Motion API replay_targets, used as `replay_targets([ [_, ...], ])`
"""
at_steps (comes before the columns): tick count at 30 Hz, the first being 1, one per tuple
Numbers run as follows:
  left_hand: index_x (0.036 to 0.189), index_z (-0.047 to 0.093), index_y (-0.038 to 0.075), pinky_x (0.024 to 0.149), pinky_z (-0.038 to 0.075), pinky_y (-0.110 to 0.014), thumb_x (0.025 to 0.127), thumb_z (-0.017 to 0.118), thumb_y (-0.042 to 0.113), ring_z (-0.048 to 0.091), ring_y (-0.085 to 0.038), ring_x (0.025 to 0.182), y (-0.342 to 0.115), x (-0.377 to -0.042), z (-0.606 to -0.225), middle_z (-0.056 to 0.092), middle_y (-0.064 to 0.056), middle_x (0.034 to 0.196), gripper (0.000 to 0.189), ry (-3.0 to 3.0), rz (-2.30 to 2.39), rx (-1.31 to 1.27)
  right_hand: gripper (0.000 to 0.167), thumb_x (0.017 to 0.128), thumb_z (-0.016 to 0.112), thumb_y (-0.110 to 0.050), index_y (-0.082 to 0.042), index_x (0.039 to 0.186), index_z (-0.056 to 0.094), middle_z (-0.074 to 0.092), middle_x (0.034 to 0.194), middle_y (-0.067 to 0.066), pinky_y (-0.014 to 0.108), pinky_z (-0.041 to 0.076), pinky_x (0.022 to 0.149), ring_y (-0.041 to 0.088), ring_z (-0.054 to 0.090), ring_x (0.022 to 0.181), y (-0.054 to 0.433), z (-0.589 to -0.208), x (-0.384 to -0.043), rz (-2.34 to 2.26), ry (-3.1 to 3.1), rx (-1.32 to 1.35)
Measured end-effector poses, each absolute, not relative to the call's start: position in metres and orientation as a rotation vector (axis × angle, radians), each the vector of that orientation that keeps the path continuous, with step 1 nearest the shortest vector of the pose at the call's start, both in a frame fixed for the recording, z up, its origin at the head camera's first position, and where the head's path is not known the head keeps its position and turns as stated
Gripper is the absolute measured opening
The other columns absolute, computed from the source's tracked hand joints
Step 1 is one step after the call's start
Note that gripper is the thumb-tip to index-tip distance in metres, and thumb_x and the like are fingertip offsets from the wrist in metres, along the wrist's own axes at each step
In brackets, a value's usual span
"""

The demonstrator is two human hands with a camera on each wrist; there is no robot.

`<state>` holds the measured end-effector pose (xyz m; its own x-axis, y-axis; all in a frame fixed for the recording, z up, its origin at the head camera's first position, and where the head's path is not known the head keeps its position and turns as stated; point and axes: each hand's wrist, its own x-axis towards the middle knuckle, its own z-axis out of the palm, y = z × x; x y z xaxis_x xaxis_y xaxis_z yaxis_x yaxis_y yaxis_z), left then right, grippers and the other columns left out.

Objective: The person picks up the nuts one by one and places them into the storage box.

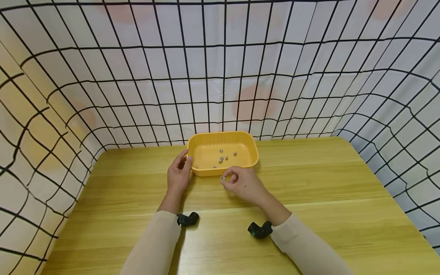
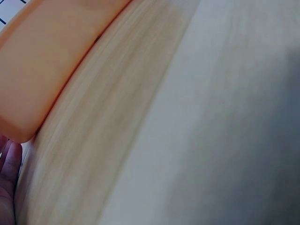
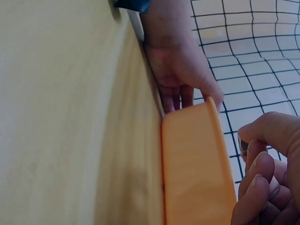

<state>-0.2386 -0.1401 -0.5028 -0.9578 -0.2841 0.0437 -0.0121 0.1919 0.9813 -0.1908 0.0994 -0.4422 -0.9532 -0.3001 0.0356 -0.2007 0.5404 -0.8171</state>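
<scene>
A shallow yellow plastic tray stands at the back of the wooden table, with several small silvery metal pieces scattered on its floor. My left hand holds the tray's left end, thumb at the rim and the other fingers against the outer wall. In front of the tray, my right hand pinches a small silvery ring between thumb and forefinger. The right wrist view shows the ring edge-on, partly hidden by the fingertips. Only a few left fingers appear in the left wrist view, beside the tray's corner.
A black wire grid stands behind the tray and along both sides, with pale cloth behind it. The wooden tabletop extends left, right and in front. Each wrist wears a black camera.
</scene>
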Motion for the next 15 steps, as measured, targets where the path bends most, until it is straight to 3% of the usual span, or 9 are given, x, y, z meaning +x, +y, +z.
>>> replay_targets([
  [15,0.139,0.064,0.028,0.098,0.053,-0.039,0.102,0.062,0.035,0.062,-0.023,0.116,-0.141,-0.240,-0.504,0.065,-0.012,0.133,0.038,-2.258,-1.845,0.285,0.012,0.091,0.077,-0.024,-0.016,0.097,0.071,0.065,0.069,-0.003,0.024,0.037,0.051,0.013,0.048,0.054,0.112,-0.426,-0.217,-1.319,2.793,-0.418],
])
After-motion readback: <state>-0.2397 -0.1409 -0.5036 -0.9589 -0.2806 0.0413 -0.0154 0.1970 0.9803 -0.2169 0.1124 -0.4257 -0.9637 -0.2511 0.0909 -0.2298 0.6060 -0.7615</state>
